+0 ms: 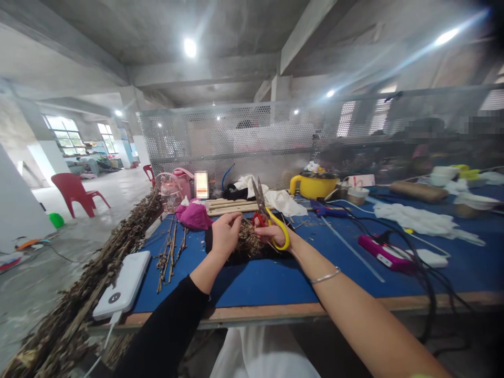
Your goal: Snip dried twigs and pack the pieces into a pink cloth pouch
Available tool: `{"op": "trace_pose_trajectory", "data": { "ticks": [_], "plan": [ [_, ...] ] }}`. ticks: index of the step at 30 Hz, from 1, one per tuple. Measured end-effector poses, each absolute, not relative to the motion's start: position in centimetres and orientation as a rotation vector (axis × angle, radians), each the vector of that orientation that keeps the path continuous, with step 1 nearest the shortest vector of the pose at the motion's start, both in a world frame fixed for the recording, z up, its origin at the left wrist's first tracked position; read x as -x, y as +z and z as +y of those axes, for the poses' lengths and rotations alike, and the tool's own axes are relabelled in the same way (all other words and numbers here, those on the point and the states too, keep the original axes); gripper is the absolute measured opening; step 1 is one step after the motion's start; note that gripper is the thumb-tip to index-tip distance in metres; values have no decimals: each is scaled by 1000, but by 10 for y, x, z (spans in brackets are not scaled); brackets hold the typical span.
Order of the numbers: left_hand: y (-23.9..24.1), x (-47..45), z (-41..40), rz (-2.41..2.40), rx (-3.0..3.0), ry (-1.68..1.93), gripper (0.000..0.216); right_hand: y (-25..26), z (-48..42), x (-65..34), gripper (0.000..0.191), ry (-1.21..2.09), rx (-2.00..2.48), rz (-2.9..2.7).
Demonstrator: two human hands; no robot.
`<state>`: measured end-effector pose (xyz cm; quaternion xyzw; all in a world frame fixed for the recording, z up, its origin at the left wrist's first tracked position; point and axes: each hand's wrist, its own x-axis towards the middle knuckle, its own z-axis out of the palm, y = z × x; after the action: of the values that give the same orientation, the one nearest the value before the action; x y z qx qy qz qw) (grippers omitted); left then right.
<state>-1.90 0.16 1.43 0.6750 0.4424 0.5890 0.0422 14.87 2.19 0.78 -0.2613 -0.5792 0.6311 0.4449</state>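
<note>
My right hand [268,231] is closed around a pair of scissors [281,228] with yellow and red handles, their blades pointing up and slightly apart. Beside it, my left hand [226,231] has its fingers pinched together; whatever they may hold is too small to make out. Below and between both hands lies a heap of dry plant bits [250,241] on a black cloth [240,258]. Thin dry stalks [171,252] with small buds rest on the blue table to the left. Several peeled sticks [232,206] lie behind the hands.
A white power bank [124,283] sits at the table's left edge, near a long bundle of dried stems [98,257]. A yellow pot [317,186], a blue glue gun [328,208], white gloves [425,218] and a purple power strip [384,252] with cables occupy the right.
</note>
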Motion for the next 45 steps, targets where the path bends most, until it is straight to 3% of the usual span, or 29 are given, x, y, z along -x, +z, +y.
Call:
{"op": "trace_pose_trajectory", "data": {
  "ticks": [7, 18, 26, 32, 35, 41, 45],
  "plan": [
    [14, 17, 8, 1378, -1681, 1760, 21, 11, 22, -143, 38, 1463, 694, -1355],
    [12, 2, -1, 916, -1119, 1392, 25, 1, 39, -147, 27, 1060, 742, -1463],
    [18, 27, 10, 836, -793, 1556, 27, 3, 57, -197, 17, 182, 1651, -1809],
    [16, 30, 13, 894, -843, 1574, 31, -3, 53, -190, 14, 96, 1728, -1853],
    [16, 28, 12, 940, -937, 1633, 32, -2, 54, -182, 20, 223, 1597, -1763],
    [10, 20, 11, 985, -1113, 1668, 26, 1, 38, -158, 36, 1102, 1011, -1498],
    [7, 15, 7, 980, -1223, 1560, 22, 4, 32, -151, 38, 1295, 846, -1297]
  ]
}}
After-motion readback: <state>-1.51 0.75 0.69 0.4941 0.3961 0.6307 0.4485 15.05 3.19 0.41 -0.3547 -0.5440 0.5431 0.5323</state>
